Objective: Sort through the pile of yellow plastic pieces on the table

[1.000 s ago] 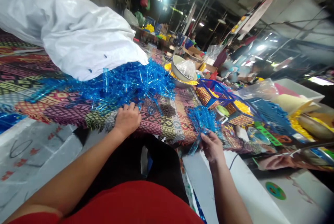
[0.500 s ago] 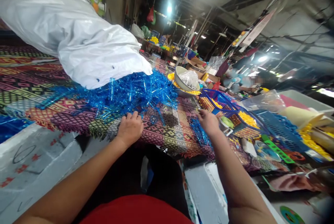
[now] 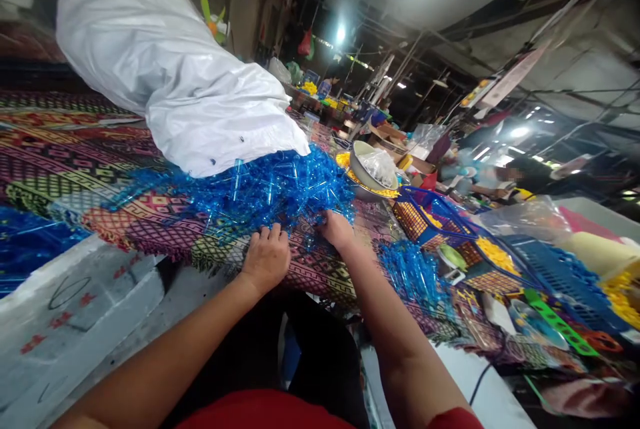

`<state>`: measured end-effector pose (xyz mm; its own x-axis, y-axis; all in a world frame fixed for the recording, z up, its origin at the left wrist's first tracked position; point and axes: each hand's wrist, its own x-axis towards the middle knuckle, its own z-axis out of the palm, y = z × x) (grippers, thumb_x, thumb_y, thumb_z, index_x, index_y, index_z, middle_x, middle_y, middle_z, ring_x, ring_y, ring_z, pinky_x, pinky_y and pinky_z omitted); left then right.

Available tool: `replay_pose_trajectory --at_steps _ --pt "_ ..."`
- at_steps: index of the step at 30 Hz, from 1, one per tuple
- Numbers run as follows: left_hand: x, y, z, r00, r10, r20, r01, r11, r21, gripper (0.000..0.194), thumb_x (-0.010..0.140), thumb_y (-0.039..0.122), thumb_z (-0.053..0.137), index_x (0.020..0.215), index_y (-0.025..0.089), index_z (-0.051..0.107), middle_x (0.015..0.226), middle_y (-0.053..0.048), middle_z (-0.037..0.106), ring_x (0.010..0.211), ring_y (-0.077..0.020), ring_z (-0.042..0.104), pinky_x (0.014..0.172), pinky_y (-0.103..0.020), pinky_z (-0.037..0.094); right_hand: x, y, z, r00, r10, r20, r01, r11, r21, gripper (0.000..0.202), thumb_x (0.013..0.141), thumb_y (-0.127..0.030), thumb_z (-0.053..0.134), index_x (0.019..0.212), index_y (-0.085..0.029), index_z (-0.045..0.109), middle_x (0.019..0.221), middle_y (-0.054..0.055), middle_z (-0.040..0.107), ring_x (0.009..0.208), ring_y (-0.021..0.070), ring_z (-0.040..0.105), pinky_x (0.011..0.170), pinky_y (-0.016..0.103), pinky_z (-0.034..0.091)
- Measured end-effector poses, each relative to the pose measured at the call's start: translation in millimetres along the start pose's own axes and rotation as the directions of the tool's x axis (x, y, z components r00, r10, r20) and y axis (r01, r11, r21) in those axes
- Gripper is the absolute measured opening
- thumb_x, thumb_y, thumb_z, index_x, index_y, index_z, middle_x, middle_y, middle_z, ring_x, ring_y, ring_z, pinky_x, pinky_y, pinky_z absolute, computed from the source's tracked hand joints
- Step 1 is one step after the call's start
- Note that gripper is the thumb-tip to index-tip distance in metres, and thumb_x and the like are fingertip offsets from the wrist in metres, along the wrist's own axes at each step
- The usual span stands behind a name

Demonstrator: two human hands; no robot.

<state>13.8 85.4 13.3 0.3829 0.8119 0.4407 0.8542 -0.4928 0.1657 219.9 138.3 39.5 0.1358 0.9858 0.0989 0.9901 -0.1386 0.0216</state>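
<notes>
A pile of translucent blue plastic pieces (image 3: 280, 182) spreads from the mouth of a large white sack (image 3: 215, 102) onto a patterned woven cloth (image 3: 320, 275). At the pile's near edge, my left hand (image 3: 269, 259) has its fingers curled down; what lies under them is hidden. Just right of it, my right hand (image 3: 339, 231) reaches to the pile's lower right edge. Its fingers are drawn together, and anything between them is too small to make out. More blue pieces (image 3: 415, 275) lie in a separate heap to the right of my right forearm.
A bowl (image 3: 373, 165) holding a clear plastic bag stands behind the pile, with yellow pieces around it. Blue and orange baskets (image 3: 425, 215) with yellow pieces are at the right. White foam boxes (image 3: 80, 315) stand below the table's left edge. A co-worker (image 3: 475, 175) is farther back.
My right hand has moved left, from beside the baskets to the blue pile. It now covers the spot where a small dark heap lay. My left hand stays at the pile's near edge.
</notes>
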Motion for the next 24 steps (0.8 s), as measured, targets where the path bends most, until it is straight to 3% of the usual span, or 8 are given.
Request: replay_pose_trajectory --at_steps 2,4,6,8,10,13,19,24 --pt "-0.3 -1.7 1.2 1.0 -0.002 -0.007 0.002 1.0 -0.022 0.027 0.085 0.026 0.038 0.096 0.013 0.059 0.103 -0.016 0.051 0.093 -0.0277 0.047 0.076 -0.041 0.034 -0.8 6.4 1.7 0.999 0.023 -0.048 -0.017 0.991 0.136 0.023 0.071 -0.022 0.057 0.093 -0.017 0.058 0.089 0.009 0.065 0.083 0.0196 0.059 0.071 0.027 0.041" --pt "-0.4 -3.3 2.6 1.0 0.001 -0.019 -0.001 0.999 -0.042 0.027 0.085 0.026 0.038 0.097 0.013 0.058 0.105 -0.016 0.051 0.093 -0.0276 0.047 0.076 -0.041 0.035 -6.5 11.1 1.7 0.996 0.05 -0.072 -0.018 0.918 0.396 0.02 0.069 -0.022 0.059 0.088 -0.017 0.058 0.079 0.004 0.063 0.072 0.0159 0.058 0.063 0.025 0.042" --pt "-0.4 -4.6 4.4 0.999 0.005 -0.036 -0.007 0.999 -0.053 0.027 0.085 0.025 0.038 0.098 0.013 0.058 0.106 -0.016 0.05 0.094 -0.0276 0.047 0.077 -0.04 0.035 -16.4 10.9 -0.5 0.997 0.071 -0.042 -0.02 0.7 0.714 0.02 0.068 -0.027 0.061 0.084 -0.017 0.056 0.068 -0.001 0.059 0.056 0.0109 0.052 0.05 0.022 0.04" --pt "-0.3 -5.8 6.3 0.999 0.008 -0.05 -0.011 0.998 -0.061 0.028 0.086 0.025 0.036 0.099 0.012 0.057 0.106 -0.016 0.051 0.095 -0.0274 0.047 0.077 -0.04 0.036 -28.0 5.3 -4.8 0.998 0.062 0.03 -0.052 0.386 0.921 0.023 0.065 -0.032 0.065 0.08 -0.017 0.055 0.061 -0.005 0.054 0.044 0.007 0.044 0.039 0.019 0.034" --pt "-0.3 -7.0 8.2 0.998 0.013 -0.06 -0.017 0.997 -0.075 0.028 0.087 0.026 0.036 0.098 0.012 0.057 0.104 -0.015 0.052 0.095 -0.0271 0.048 0.078 -0.039 0.037 -38.5 -4.2 -10.2 0.995 0.054 0.089 -0.095 0.123 0.988 0.028 0.06 -0.032 0.07 0.078 -0.017 0.053 0.059 -0.006 0.051 0.04 0.0051 0.04 0.034 0.018 0.031" --pt "-0.8 -9.5 10.5 0.996 0.022 -0.091 -0.033 0.992 -0.118 0.031 0.089 0.029 0.033 0.099 0.012 0.056 0.103 -0.014 0.053 0.097 -0.0265 0.048 0.079 -0.039 0.038 -48.0 -22.1 -15.8 0.985 0.061 0.159 -0.152 -0.109 0.982 0.035 0.054 -0.027 0.075 0.078 -0.017 0.052 0.058 -0.006 0.053 0.04 0.0048 0.042 0.033 0.017 0.035" --pt "-2.7 -13.6 11.4 0.982 0.038 -0.187 -0.079 0.973 -0.217 0.049 0.086 0.043 0.037 0.121 0.01 0.044 0.114 -0.016 0.051 0.106 -0.0263 0.045 0.085 -0.038 0.038 -46.1 -63.1 -1.0 0.986 0.063 0.152 -0.135 -0.218 0.967 0.037 0.051 -0.021 0.075 0.077 -0.018 0.05 0.056 -0.007 0.053 0.044 0.0075 0.05 0.038 0.019 0.043" --pt "-2.5 -10.2 8.5 0.996 0.049 -0.07 -0.059 0.988 -0.14 0.036 0.086 0.028 0.038 0.119 0.017 0.05 0.104 -0.012 0.054 0.1 -0.0257 0.048 0.08 -0.039 0.038 -37.0 -76.5 7.6 0.982 -0.018 0.187 -0.188 -0.178 0.966 0.039 0.051 -0.02 0.073 0.083 -0.018 0.051 0.066 -0.003 0.06 0.052 0.0113 0.057 0.046 0.024 0.047"
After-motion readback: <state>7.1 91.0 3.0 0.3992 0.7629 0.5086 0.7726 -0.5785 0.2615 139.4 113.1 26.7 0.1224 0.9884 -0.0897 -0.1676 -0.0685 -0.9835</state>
